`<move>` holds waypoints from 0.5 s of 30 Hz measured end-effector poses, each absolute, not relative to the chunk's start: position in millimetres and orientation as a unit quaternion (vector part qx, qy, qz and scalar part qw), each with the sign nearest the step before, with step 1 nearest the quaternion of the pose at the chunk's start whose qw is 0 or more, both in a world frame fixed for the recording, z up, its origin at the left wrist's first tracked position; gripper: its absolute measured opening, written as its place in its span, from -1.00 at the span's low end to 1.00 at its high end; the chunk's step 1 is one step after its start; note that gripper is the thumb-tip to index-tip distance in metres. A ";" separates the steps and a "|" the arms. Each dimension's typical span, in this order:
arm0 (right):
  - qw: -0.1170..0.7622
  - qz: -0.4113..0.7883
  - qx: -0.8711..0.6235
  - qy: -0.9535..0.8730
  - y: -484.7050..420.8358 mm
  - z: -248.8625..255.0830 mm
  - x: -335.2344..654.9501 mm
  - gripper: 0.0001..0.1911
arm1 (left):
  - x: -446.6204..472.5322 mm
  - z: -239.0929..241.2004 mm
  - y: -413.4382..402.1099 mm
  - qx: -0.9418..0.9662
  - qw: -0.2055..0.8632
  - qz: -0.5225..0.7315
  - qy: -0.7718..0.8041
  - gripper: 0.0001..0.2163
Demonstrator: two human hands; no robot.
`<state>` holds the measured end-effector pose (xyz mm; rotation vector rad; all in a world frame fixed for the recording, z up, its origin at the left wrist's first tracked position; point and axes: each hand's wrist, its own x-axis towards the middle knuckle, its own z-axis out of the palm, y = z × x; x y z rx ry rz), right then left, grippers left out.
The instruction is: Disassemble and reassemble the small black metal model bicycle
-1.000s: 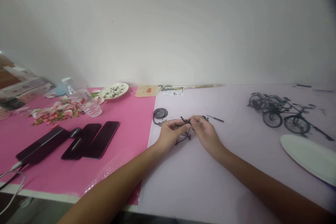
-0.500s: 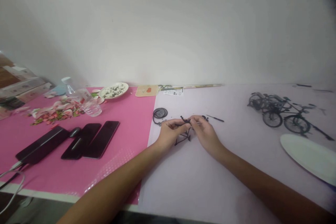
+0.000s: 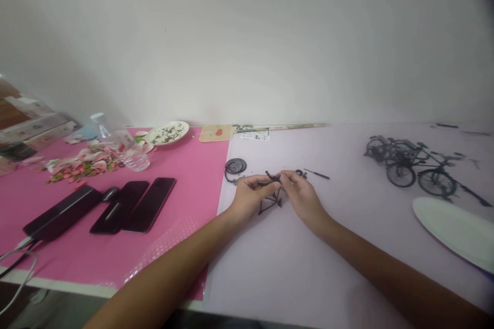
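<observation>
Left hand [image 3: 245, 199] and right hand [image 3: 303, 196] meet low over the pale purple table cover [image 3: 270, 267]. Each one pinches with its thumb and fingers near the top of a small black toy bike frame [image 3: 279, 203]. The fingers hide much of that top part, so I cannot tell just which piece each hand has. Thin bars poke out below, in the gap between the hands.

The toy bike looks only partly put together. Some of its bars are joined, but no wheels show on it. What look like two spoked wheels [image 3: 235, 166] lie just past the left hand, one partly over the other. Small black parts [image 3: 301, 173] lie just past the right hand, and a thin black screwdriver [image 3: 317, 174] is near them. All these bits are off the frame. Well over to the right, other toy bikes [image 3: 430, 164] sit close together with wheels on, and they look nearly or fully made.
</observation>
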<state>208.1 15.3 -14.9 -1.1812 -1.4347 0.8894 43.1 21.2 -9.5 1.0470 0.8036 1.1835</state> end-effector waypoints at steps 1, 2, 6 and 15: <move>0.514 0.371 -0.490 -0.598 15.3 -14.6 208.1 -0.61 | 43.1 -9.1 21.1 0.458 0.632 0.518 0.350 -0.72; 0.514 0.370 -0.489 -0.600 15.4 -14.3 208.2 -0.61 | 43.1 -8.5 20.9 0.459 0.632 0.518 0.349 -0.72; 0.517 0.360 -0.486 -0.605 15.5 -13.1 207.8 -0.62 | 43.1 -6.9 20.6 0.459 0.631 0.519 0.349 -0.72; 0.529 0.307 -0.480 -0.629 17.6 -13.3 211.4 -0.71 | 42.1 -9.2 22.3 0.452 0.637 0.521 0.343 -0.71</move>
